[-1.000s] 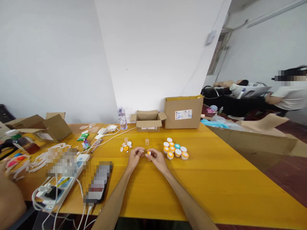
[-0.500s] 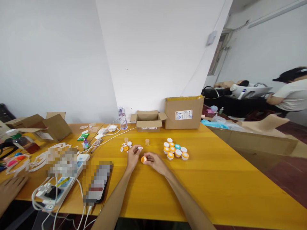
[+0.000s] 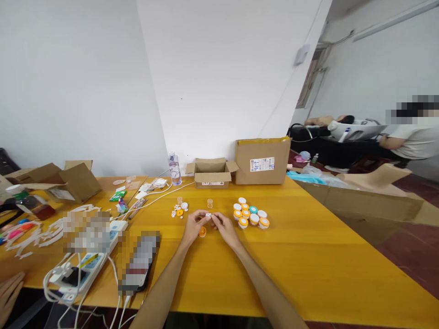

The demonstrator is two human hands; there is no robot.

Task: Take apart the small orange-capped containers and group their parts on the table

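A small white piece [image 3: 208,214] is held up between my two hands, pinched at the fingertips; its exact kind is too small to make out. My left hand [image 3: 194,225] is closed on its left side, and my right hand [image 3: 222,225] grips it from the right. Just below the fingers, a small orange-topped jar [image 3: 202,231] stands on the table by my left hand. To the left lie several little white parts [image 3: 175,211], an orange ring-shaped lid [image 3: 179,213] and a white lid [image 3: 184,206]. A clear cup [image 3: 210,203] stands beyond my hands.
Several jars with orange, white and teal lids [image 3: 253,210] cluster at the right. An open cardboard box [image 3: 211,176], a larger carton [image 3: 262,162] and a water bottle [image 3: 174,169] line the wall. Leftward are a phone [image 3: 141,260], a power strip [image 3: 99,260] and another person's hand [image 3: 10,292].
My right hand has let go of the orange-topped jar, which now stands on the table, and has taken hold of the white piece. My left hand has moved slightly right with that piece.
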